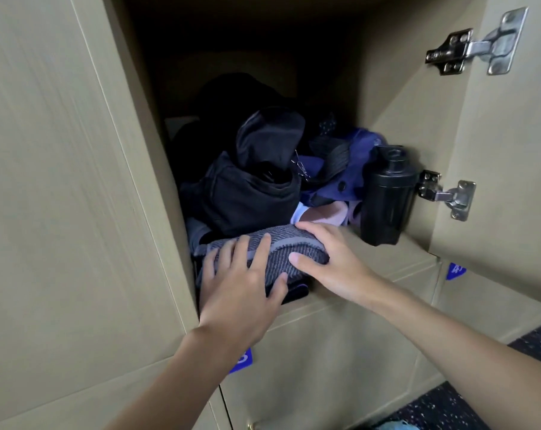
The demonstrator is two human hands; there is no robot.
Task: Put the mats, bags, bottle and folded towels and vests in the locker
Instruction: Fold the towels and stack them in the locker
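One grey folded towel (272, 246) sits at the front edge of the locker (387, 262), toward the left wall, with its long axis running left to right. The left hand (241, 293) lies flat on it, fingers spread. The right hand (328, 259) grips its right end between thumb and fingers. Behind it are one black bag (250, 193) and one blue bag (353, 162). One black bottle (387, 197) stands upright by the right wall. Two blue stickers (455, 270) on the lower doors are too blurry to read.
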